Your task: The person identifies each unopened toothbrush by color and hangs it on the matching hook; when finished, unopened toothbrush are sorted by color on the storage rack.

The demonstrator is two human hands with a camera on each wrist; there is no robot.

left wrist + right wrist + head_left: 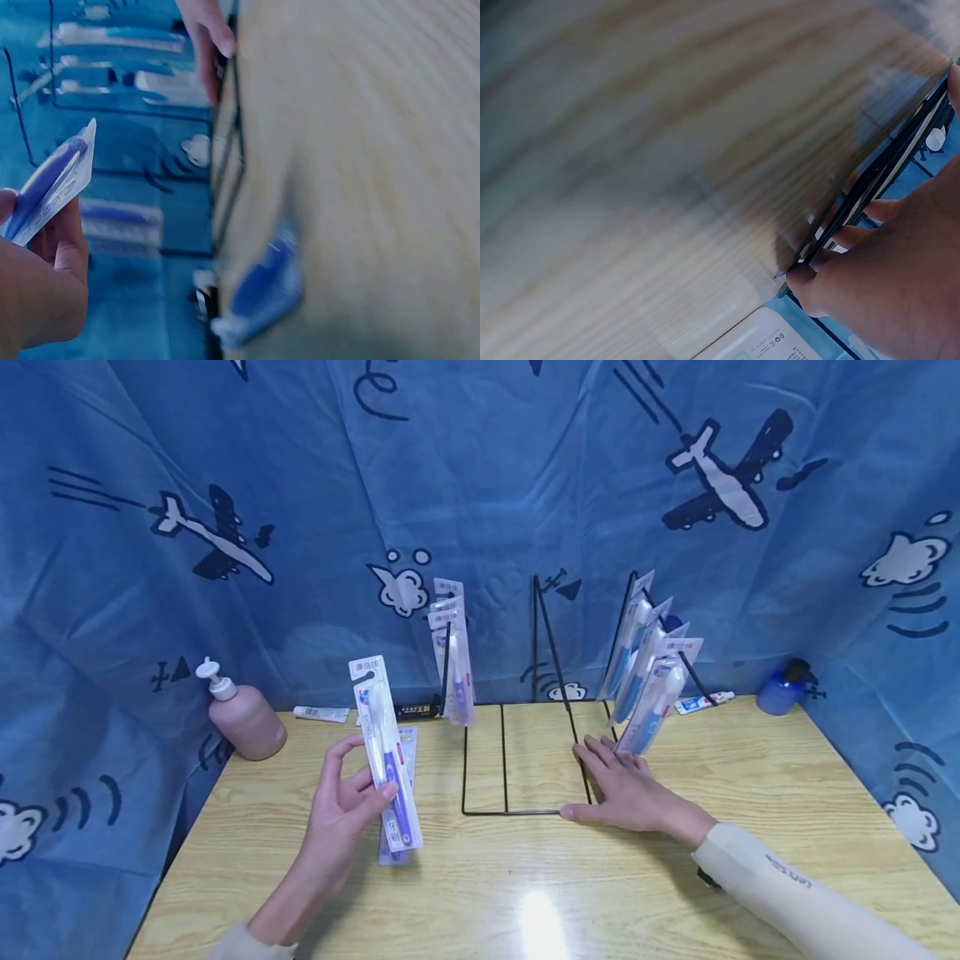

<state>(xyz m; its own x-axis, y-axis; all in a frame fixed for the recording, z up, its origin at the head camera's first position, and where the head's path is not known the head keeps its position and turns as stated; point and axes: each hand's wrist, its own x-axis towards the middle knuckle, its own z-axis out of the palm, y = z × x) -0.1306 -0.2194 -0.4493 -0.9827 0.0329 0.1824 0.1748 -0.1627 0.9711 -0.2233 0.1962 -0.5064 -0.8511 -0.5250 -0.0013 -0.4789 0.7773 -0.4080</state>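
Note:
My left hand point(343, 806) pinches a packaged purple toothbrush point(392, 760), upright and slightly tilted, left of a black wire rack point(504, 760). Behind and below it, another toothbrush pack point(393, 853) lies on the table, partly covered in the head view; the left wrist view shows this lying pack point(266, 281) with a purple handle. My right hand point(626, 793) rests on the rack's base at its front right, fingers spread over the side wire. Purple toothbrush packs point(459, 681) hang on the rack's left hook, and blue toothbrush packs point(651, 706) on its right hooks.
A pink pump bottle point(251, 722) stands at the back left, a blue bottle point(783, 689) at the back right. Along the back lie a white tube point(321, 714), a black toothpaste box point(416, 711) and another tube point(703, 702). A blue patterned cloth point(480, 485) surrounds the table.

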